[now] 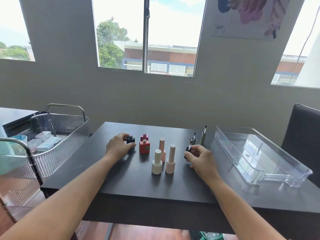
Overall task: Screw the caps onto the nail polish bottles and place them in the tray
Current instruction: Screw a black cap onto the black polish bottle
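Note:
My left hand (119,146) grips a small black uncapped bottle (130,139) standing on the dark table (121,184). Beside it stand two red uncapped bottles, one at the back (144,136) and a larger one in front (144,147). Three tall capped bottles stand in the middle: a pink one (162,149), a cream one (157,164) and a peach one (170,160). My right hand (201,159) pinches a black cap with its brush (188,149) pointing up. Two more brush caps stand upside down behind it, a short one (193,140) and a tall one (203,136). The clear tray (294,163) lies at the right, holding nothing.
A clear ribbed basket (65,135) with metal handles and small packets stands off the table's left side. A dark chair back (303,135) rises behind the tray. The wall with windows is behind the table.

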A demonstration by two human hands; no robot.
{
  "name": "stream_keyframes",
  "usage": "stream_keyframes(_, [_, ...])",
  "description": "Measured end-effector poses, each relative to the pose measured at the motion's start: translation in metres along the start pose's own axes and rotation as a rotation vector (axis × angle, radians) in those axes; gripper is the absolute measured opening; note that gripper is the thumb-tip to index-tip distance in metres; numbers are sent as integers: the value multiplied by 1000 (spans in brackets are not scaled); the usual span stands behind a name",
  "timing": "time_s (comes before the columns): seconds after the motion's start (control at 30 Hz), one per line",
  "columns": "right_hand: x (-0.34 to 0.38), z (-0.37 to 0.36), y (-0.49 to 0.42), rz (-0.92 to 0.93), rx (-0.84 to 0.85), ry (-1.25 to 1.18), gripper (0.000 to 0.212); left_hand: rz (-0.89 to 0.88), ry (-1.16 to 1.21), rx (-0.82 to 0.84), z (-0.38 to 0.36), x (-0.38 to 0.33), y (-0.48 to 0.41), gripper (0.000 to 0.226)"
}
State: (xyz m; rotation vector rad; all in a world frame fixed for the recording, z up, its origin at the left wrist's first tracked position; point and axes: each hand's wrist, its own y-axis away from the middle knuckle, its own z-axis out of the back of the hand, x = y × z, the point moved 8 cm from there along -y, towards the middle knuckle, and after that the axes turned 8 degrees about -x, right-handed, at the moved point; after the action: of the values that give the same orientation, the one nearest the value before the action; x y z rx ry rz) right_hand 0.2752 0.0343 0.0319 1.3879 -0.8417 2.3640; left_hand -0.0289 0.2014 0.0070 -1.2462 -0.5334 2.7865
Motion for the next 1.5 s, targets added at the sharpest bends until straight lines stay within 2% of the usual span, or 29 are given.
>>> stream_keyframes(0.17, [-2,2,-1,1,8,-41,8,78,220,-43,14,0,10,39])
stream_keyframes(0.3, [2,5,-1,-3,19,-106,25,79,465,-70,40,-15,36,33])
stream_keyframes(0.47, [29,13,0,48,16,-186,28,-24,614,8,63,-56,76,35])
stream_keyframes(0.63, [69,15,13,123,68,-319,23,-118,580,120,60,-90,100,39])
stream_keyframes(0.87, [87,13,28,171,121,-303,21,-232,487,103,59,-109,115,41])
stream_keyframes(1.2, [93,13,33,175,136,-241,20,-275,406,88,60,-118,119,43])
stream_keyframes(1.4, [98,14,35,186,134,-243,25,-306,347,56,59,-118,120,49])
stream_keyframes(1.5, [103,14,36,208,141,-234,32,-282,360,52,59,-117,120,46])
